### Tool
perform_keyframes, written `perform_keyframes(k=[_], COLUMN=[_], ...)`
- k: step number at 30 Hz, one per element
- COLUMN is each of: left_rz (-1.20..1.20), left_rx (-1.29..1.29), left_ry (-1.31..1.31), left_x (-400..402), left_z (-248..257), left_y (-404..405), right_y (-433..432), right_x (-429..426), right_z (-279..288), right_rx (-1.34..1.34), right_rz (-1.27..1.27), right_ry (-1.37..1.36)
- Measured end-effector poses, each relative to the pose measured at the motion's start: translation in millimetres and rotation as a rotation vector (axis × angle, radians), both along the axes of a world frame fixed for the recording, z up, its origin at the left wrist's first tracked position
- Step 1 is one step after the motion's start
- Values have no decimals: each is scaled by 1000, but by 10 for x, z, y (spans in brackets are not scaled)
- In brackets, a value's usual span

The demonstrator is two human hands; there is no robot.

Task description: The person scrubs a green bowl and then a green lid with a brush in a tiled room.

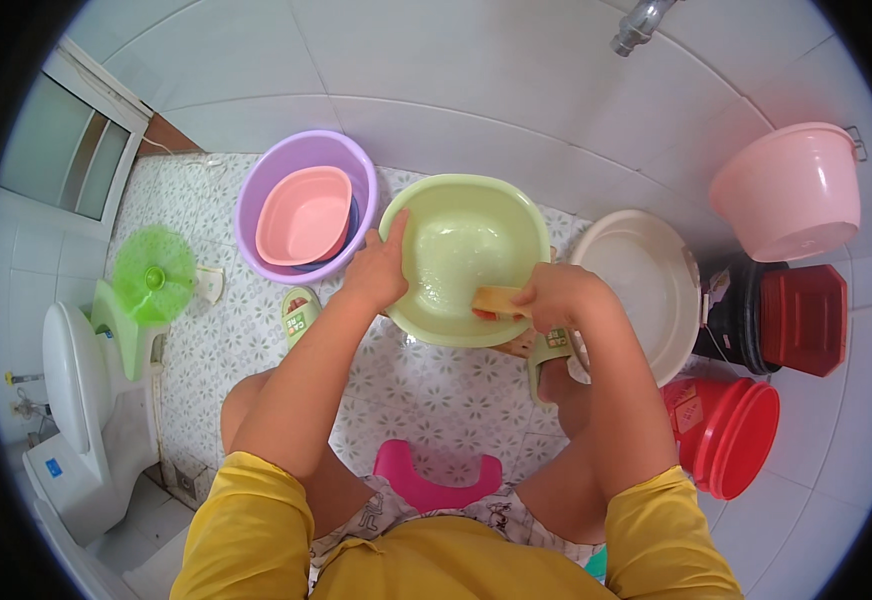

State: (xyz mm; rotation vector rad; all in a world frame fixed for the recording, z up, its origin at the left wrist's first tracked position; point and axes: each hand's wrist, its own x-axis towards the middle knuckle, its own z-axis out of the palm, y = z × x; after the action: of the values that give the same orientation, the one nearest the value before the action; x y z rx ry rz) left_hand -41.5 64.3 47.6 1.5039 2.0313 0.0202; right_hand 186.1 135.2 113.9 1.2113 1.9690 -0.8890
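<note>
A wet, light green plastic basin (460,244) is held in front of me, tilted so that I look into it. My left hand (377,271) grips its left rim, the index finger lying along the inner wall. In my right hand (565,294) is a scrub brush (497,301) with a yellowish back and reddish bristles. The brush is inside the basin at the lower right, its bristle side towards the basin's wall. Part of the brush is hidden by my fingers. Beneath the basin, pieces of a wooden support (515,345) show.
A purple basin (247,206) holding a pink basin (305,214) stands at the left. Right are a whitish basin (642,300), a black bucket (732,315) and red buckets (740,439). A pink bucket (792,191) hangs on the wall. A toilet (76,382) stands far left.
</note>
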Motion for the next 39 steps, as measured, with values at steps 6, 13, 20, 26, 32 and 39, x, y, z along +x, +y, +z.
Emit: perform_keyframes(k=[6, 13, 20, 26, 32, 39], left_rz=[-9, 4, -2, -20, -12, -9], left_rx=[2, -14, -8, -11, -4, -23], left_ry=[-21, -33, -23, -22, -1, 8], left_x=[14, 11, 12, 32, -20, 17], left_z=[-12, 17, -31, 0, -42, -18], left_y=[22, 25, 23, 39, -10, 3], right_y=[-17, -31, -98, -61, -124, -205], right_x=[-112, -117, -192, -236, -248, -354], right_z=[-272, -334, -351, -409, -368, -518], right_rx=[65, 158, -2, 206, -65, 284], right_rz=[-141, -170, -26, -227, 62, -179], right_ry=[164, 282, 269, 290, 239, 330])
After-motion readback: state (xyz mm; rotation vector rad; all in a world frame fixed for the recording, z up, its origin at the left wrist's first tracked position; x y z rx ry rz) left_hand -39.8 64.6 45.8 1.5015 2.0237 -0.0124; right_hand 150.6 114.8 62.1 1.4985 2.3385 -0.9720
